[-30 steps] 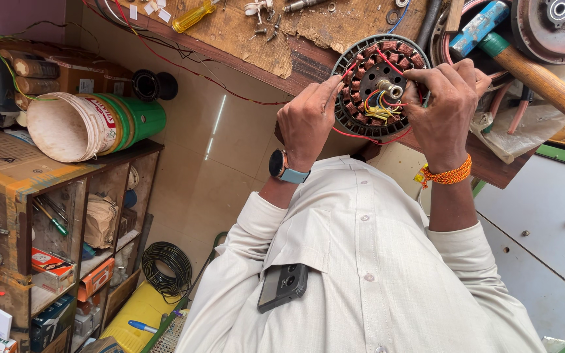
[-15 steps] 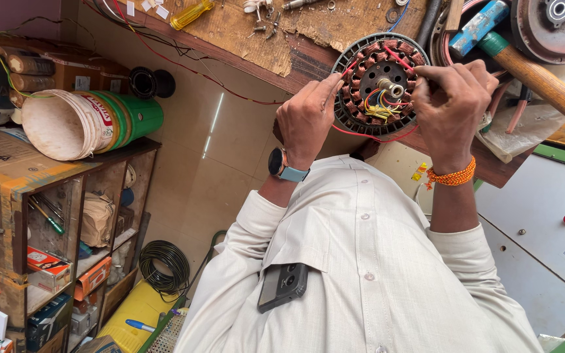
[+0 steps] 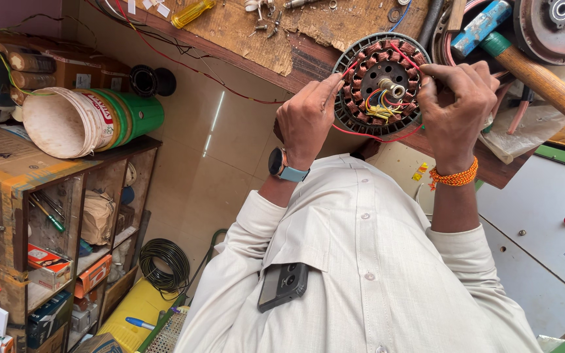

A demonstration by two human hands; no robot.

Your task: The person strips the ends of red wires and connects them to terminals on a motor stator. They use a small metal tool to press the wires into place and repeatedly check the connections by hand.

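The wooden worktop (image 3: 250,29) runs across the top of the view, and a round motor stator (image 3: 382,85) sits at its near edge, right in front of the person. The stator is a dark metal ring with many small copper coils (image 3: 367,65) packed around it and a bunch of coloured wires (image 3: 382,111) in the middle near a short metal shaft (image 3: 392,87). It looks heavy and stiff, so it should sit firm and not bend. The coils and wires are thin and could snap or scratch, so the safe place to hold it looks like the hard outer rim, not the copper. The left hand (image 3: 307,117) is curled with its fingertips pressed against the left rim, next to a red wire (image 3: 361,134). The right hand (image 3: 456,108) lies over the right side with bent fingers touching the coils; whether it pinches a wire cannot be told. A hammer (image 3: 524,62) lies just beside the right hand.
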